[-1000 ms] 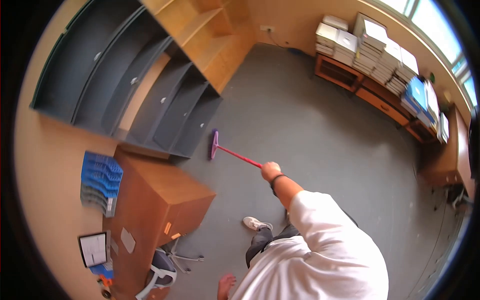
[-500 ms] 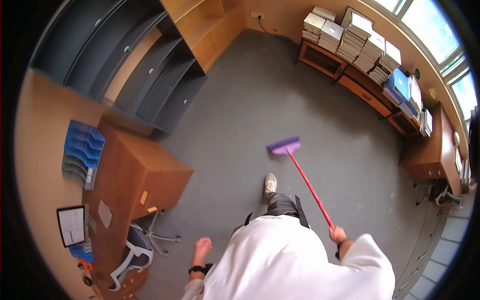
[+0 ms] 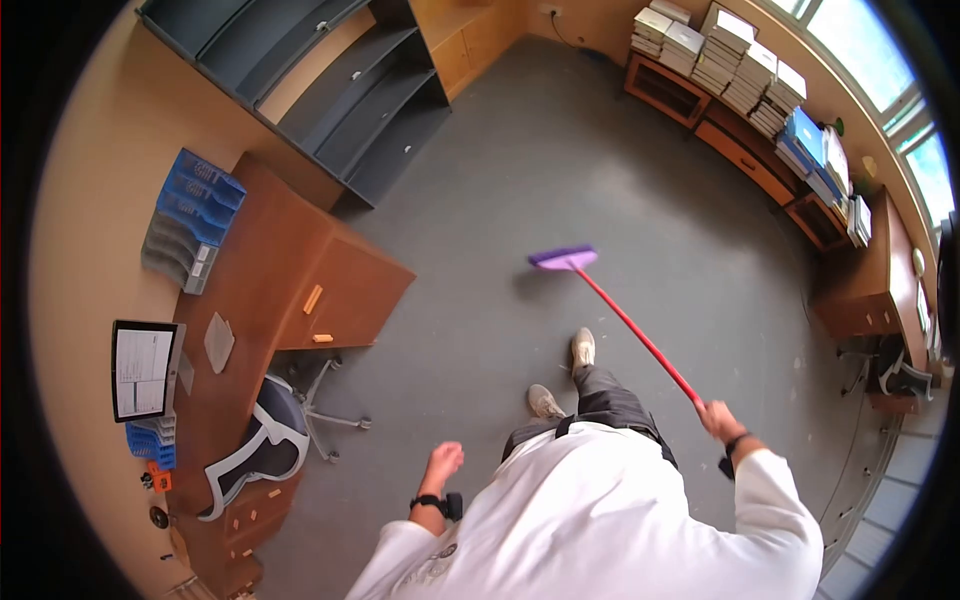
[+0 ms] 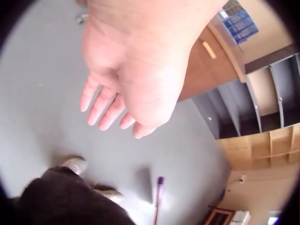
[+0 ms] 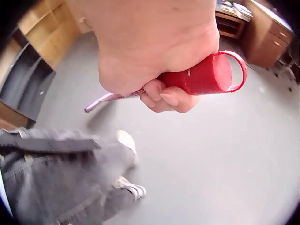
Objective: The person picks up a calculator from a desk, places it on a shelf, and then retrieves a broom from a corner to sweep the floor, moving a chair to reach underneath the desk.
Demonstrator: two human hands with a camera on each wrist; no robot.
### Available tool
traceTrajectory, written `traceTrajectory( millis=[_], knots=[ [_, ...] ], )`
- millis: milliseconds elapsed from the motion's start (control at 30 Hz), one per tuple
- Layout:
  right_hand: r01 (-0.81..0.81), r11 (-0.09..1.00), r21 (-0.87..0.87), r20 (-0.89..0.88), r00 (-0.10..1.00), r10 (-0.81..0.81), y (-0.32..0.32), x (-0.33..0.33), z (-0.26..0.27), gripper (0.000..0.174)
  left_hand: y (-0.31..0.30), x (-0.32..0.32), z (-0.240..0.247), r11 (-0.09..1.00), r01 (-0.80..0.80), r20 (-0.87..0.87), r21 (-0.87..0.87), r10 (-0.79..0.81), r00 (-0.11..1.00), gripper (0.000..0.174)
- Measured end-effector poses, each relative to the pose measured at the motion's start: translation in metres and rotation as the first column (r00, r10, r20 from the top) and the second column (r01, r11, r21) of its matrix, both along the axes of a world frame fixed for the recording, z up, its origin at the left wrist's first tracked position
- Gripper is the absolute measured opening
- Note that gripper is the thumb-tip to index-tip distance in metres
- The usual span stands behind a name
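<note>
The right hand [image 3: 722, 422] is gripping one broom [image 3: 640, 337] by its round red stick [image 5: 192, 80]. The left hand [image 3: 443, 465] is hanging open. The broom's wide purple head [image 3: 564, 259] is pointing out past two pale shoes [image 3: 583, 349], above smooth gray floor [image 3: 450, 340]. Two chairs [image 3: 268, 440] are standing by two brown desks [image 3: 340, 290]. Farther off, white books [image 3: 715, 65] are sitting in piles.

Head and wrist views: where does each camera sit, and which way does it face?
Head: on the head, facing forward and down at the broom and floor; shows both forearms, white top, trousers, shoes.
Left wrist: looks past the open left hand towards floor and dark shelves; trousers, shoes show.
Right wrist: looks over the right hand gripping the red handle; trousers, shoes show.
Both wrist views share the broom.
</note>
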State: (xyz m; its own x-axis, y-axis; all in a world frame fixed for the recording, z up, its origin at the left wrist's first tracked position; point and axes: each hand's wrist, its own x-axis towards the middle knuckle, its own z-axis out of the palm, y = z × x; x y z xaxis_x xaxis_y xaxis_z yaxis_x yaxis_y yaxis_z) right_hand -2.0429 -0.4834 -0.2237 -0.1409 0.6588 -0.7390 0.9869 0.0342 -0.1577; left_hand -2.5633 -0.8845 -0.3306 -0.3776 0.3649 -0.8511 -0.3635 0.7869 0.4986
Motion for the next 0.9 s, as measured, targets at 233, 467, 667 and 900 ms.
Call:
traceTrajectory(
  millis=[233,467,667,900],
  knots=[
    [-0.580,0.815,-0.017,-0.223,0.796,0.562,0.026,-0.273,-0.098,0.024,-0.169,0.089,0.032,0.906,-0.405,-0.020,-0.124,0.406,0.914,0.029],
    [-0.009,0.996,-0.087,-0.064,0.998,0.003,-0.039,-0.300,-0.134,0.033,-0.187,0.153,0.081,0.979,-0.203,-0.117,-0.027,0.198,0.973,0.022],
    [-0.169,0.982,-0.080,0.149,0.972,0.180,-0.026,0.021,-0.097,0.037,-0.143,0.170,0.055,0.975,-0.037,0.001,-0.220,0.038,0.999,0.018],
    [0.124,0.992,0.023,0.447,0.886,-0.121,-0.199,0.385,0.013,0.042,0.036,0.197,0.044,0.977,0.200,-0.121,-0.078,-0.209,0.970,0.019]
  ],
)
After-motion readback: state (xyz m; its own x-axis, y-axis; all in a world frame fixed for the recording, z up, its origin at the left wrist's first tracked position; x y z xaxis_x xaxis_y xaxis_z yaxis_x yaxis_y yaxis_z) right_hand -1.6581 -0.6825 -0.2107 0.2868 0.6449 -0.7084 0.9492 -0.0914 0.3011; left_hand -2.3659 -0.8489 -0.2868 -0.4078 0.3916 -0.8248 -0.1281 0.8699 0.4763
